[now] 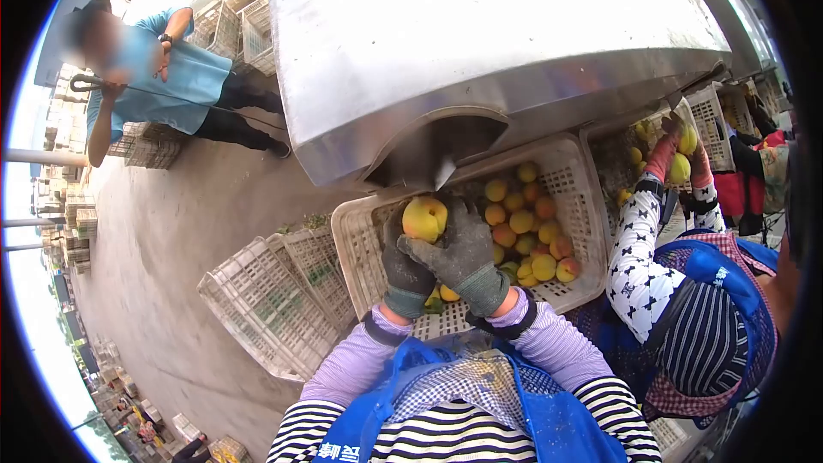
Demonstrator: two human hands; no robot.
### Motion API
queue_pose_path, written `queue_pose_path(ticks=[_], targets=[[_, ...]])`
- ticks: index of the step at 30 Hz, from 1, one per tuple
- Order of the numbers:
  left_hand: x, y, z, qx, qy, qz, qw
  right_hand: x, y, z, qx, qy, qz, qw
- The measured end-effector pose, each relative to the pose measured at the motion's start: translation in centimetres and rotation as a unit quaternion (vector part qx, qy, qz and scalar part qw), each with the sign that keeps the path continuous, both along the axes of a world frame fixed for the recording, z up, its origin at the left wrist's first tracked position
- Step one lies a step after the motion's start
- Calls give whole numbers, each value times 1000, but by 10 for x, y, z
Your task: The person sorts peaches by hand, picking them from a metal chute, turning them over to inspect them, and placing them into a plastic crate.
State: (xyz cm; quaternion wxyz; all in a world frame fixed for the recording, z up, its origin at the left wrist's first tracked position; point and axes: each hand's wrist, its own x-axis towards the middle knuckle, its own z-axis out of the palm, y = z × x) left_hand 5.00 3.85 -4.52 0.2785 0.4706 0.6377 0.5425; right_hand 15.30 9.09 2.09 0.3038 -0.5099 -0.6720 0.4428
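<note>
A yellow peach (424, 219) with a reddish blush sits between my two gloved hands, over the white crate. My left hand (404, 267), in a dark grey glove, cups the peach from the left and below. Along its right side my right hand (465, 250) curls in, the thumb stretched across beneath the fruit. Both hands are closed round it, and some fingers are hidden. Under and beside them, the crate (585, 206) holds several yellow and reddish peaches (523, 221), mostly on its right side. A few more peaches show below my wrists.
A metal machine (514, 90) with a dark curved opening (441, 150) stands just beyond the crate. Stacked crates (270, 304) lean at the left. On the right, a co-worker (686, 309) handles peaches over another crate. A person in blue (171, 77) stands at upper left.
</note>
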Motion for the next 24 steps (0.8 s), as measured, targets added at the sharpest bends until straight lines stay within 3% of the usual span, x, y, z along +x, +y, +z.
queue_pose_path(ticks=[1,3,4,5,7,10,11,12,13,15,16,18,20,21,22,23,24], targets=[[5,3,2,0,0,0,1000,2,4,-1,0,0,0,1000],[10,7,11,1,122,21,992,3,20,-2,137,-70,-40,987],[5,0,-3,-59,-25,-21,998,2,30,-5,137,-70,-40,987],[0,-5,0,-58,-25,-21,998,-1,41,-12,198,-127,-17,972],[-7,-12,8,-156,-248,-28,956,-13,63,-21,257,-184,6,949],[-17,-2,10,-122,-314,-5,941,-36,90,-46,257,-211,29,943],[-20,-1,13,-116,-369,18,922,-41,99,-69,345,-214,12,914],[-38,-21,-45,-54,-28,-77,995,-43,100,-81,430,-214,-6,877],[-40,-19,-30,-55,-28,-78,995,-37,96,-61,429,-214,-6,877],[-38,-4,16,-7,19,-103,994,-16,78,0,187,-135,13,973],[-38,-5,17,-21,37,-116,992,-3,63,0,186,-135,12,973],[-36,3,41,-29,34,-137,990,22,28,-1,103,-122,145,977],[-28,8,56,-38,30,-158,986,25,4,-12,128,-92,127,979],[-19,9,59,-34,-275,-135,951,27,-1,-16,153,-62,110,980],[-14,9,61,-27,-553,-100,827,33,-1,-12,103,-24,101,989],[-11,7,65,-29,-552,-102,827,38,-3,-14,103,-24,98,990],[-8,4,69,-47,-502,-111,856,43,-5,-18,18,85,83,993]])
